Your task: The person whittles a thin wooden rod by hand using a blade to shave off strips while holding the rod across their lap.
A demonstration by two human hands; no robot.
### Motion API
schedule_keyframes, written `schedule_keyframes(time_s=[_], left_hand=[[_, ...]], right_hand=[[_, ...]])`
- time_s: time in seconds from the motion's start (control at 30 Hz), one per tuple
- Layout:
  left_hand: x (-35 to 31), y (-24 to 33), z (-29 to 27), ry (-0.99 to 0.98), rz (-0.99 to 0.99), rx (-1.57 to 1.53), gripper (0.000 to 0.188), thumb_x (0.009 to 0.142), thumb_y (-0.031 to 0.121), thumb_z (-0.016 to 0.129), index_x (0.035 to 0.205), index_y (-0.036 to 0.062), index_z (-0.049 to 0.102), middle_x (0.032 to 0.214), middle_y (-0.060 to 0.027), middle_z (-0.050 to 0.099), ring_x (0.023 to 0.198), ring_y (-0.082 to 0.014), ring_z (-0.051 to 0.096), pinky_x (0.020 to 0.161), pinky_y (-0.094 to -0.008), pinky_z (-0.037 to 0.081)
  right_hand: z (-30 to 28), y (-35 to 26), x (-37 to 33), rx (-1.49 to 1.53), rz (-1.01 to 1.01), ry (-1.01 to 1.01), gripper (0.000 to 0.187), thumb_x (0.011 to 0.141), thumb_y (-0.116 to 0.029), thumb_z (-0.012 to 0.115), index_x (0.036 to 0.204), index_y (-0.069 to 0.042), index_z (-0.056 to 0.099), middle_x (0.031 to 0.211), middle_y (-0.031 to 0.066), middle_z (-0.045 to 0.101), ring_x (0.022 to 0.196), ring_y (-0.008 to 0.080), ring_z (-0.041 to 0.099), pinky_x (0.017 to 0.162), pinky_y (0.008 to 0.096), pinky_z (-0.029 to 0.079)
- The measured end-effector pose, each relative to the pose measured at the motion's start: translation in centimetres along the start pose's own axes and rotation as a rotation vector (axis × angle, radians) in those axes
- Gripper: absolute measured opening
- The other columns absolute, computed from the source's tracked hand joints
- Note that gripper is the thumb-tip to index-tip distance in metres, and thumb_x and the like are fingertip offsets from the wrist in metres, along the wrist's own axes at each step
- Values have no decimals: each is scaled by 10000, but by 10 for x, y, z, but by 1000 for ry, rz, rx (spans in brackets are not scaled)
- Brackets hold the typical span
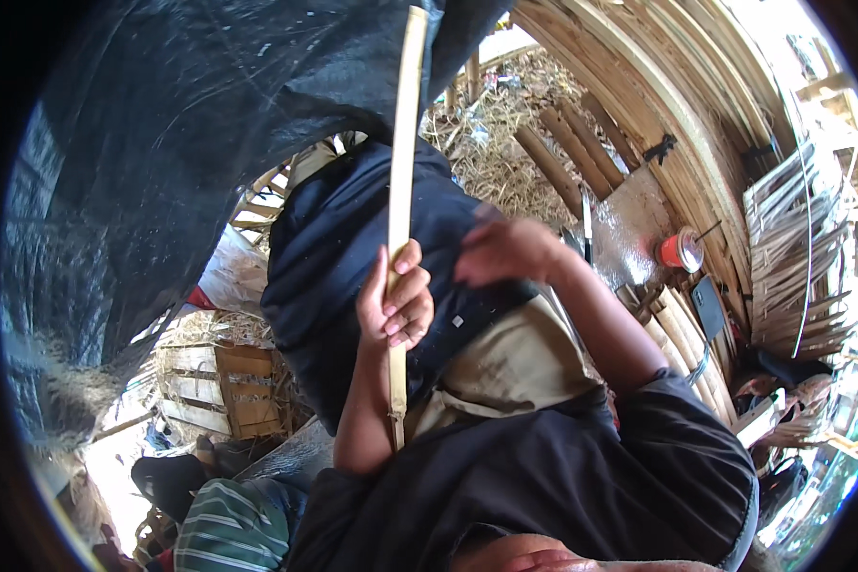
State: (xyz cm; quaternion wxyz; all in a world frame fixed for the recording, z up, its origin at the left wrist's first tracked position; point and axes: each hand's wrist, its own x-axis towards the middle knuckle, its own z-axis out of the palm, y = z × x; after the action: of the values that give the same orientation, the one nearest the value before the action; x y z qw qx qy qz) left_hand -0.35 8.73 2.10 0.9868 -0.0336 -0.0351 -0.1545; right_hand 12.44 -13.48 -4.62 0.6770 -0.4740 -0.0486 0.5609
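My left hand (397, 297) is closed around a long, pale bamboo strip (405, 143). The strip stands nearly upright in the view, its lower end by my chest and its far end past the dark cloth (343, 248) over my lap. To its right my right hand (507, 250) is raised above the lap, smeared by motion. Its fingers are too blurred to show whether they hold anything. A small pale chip (458, 322) lies on the dark cloth.
Black plastic sheeting (181, 124) hangs at the left. On the right are a red tub (679, 252), a dark phone-like slab (706, 307), a narrow blade-like piece (587, 224) and bamboo poles (677, 343). Shavings (505, 143) litter the ground. Another person's striped green garment (231, 529) shows lower left.
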Motion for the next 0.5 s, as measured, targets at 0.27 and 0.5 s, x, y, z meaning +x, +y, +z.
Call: schedule_keyframes(time_s=[0.27, 0.5], left_hand=[[-11, -24, 4, -43, -125, 4, 383, 1065, 466, 310, 924, 119, 388, 507, 46, 334, 298, -43, 302, 236, -180, 291], [0, -19, -9, -32, -103, 175, 413, 1066, 482, 277, 929, 114, 407, 505, 62, 318, 310, -27, 303, 232, -178, 309]], right_hand=[[73, -62, 99, 422, 401, -510, 800, 988, -527, 409, 1418, 138, 302, 1445, 387, 368, 1303, 493, 461, 1068, 597, 399], [8, -104, 168, 102, -432, 460, 384, 961, -310, 560, 1087, 50, 511, 963, 263, 634, 867, 350, 694, 722, 468, 601]])
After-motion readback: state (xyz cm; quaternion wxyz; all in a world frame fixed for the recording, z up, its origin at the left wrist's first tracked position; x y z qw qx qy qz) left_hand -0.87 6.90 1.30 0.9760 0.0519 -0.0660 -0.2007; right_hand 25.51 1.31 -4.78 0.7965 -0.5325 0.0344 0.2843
